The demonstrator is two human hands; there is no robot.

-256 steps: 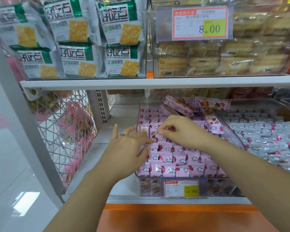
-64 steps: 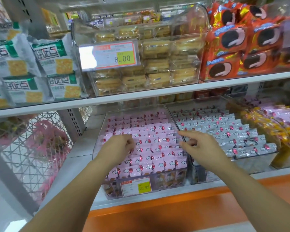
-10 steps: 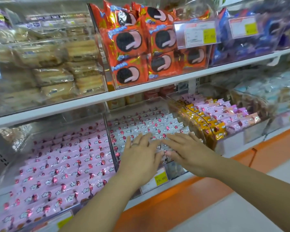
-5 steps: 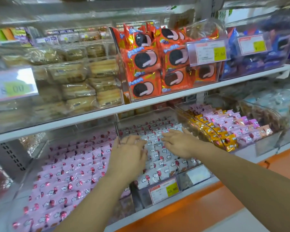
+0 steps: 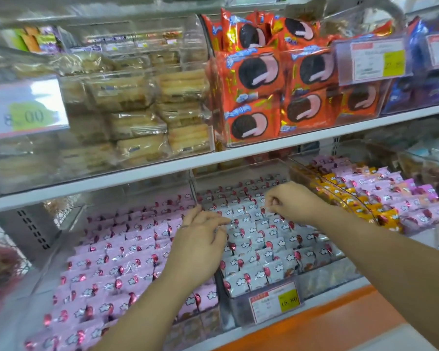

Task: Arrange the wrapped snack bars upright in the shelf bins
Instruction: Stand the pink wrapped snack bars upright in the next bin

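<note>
The white-wrapped snack bars stand upright in tight rows inside the middle bin, a clear plastic box on the lower shelf. Each wrapper shows a small cloud and a red mark.

The left hand reaches over that bin's left wall. Its fingers are loosely spread and only slightly bent, and the tips rest on the tops of the bars in the bin's left rows without gripping any.

The right hand is over the back half of the bin. Its fingers are curled, with the tips turned down among the wrappers. I cannot tell whether a bar is pinched between them.

A price tag with a yellow patch is fixed to the bin's front.

Just left of the bin, the pink-wrapped bars fill a neighbouring box in the same upright rows. Just right of it, another clear box holds yellow and pink bars.

Above the bin runs the white shelf board. Orange cookie packs stand on it directly above the bin, and pale cakes in clear wrap are stacked above and to the left.

Below the bin's front runs an orange shelf edge.
</note>
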